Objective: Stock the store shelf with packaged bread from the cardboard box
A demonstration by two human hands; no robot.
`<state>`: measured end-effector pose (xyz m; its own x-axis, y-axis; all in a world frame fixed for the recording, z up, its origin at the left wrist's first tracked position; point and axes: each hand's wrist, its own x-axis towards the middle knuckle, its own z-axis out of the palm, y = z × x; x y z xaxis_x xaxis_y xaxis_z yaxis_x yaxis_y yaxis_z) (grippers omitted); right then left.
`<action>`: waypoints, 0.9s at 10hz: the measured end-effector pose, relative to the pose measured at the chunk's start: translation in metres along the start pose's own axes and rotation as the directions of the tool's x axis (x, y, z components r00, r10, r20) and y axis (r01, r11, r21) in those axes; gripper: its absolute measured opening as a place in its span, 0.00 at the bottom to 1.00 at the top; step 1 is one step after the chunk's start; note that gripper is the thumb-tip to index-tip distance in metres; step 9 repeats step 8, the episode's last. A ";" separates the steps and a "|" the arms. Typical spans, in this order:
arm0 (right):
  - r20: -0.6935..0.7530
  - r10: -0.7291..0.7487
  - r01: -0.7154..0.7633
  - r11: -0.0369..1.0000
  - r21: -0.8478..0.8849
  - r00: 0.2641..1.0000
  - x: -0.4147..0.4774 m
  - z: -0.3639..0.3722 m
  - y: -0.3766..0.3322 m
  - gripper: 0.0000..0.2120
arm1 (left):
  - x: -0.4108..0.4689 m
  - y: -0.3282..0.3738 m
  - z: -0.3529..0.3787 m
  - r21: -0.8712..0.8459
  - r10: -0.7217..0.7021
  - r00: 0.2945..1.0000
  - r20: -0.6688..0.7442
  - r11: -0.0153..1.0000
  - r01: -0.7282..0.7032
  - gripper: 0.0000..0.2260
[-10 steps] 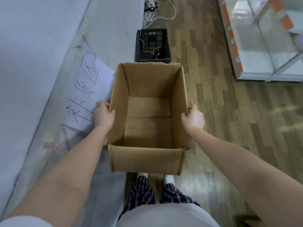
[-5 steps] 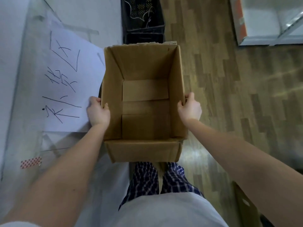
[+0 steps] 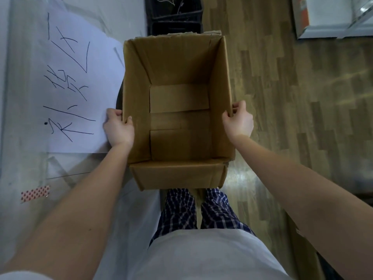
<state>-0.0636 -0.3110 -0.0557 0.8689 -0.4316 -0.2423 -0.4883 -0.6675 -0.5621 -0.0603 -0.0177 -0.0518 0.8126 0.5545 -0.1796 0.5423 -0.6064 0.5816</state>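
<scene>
Above the wood floor [image 3: 292, 118], a handwritten sheet [image 3: 96, 63] at left, your left hand [image 3: 119, 128] and right hand [image 3: 240, 122] each grip a side wall of the cardboard box [image 3: 179, 174], held before you and showing no bread, so stocking looks done; next, set it aside.

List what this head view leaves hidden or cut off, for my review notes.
- Black crate: head view, cut by the top edge; its near side is hidden behind the cardboard box.
- Shelf unit: head view, cut by the top and right edges; its stock is out of frame.
- Underside of the cardboard box: head view, hidden by its own walls and bottom; whether it rests on anything cannot be told.
</scene>
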 end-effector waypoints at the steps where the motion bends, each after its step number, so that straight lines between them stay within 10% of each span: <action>1: -0.010 0.007 -0.007 1.000 0.013 1.000 0.001 0.000 0.000 0.12 | 0.001 -0.002 0.001 -0.011 0.003 1.000 -0.001 1.000 -0.003 0.12; 9: 0.030 0.118 -0.122 0.963 0.242 0.993 0.007 -0.048 -0.033 0.26 | -0.009 0.033 -0.039 0.134 0.119 0.993 -0.012 0.984 -0.116 0.15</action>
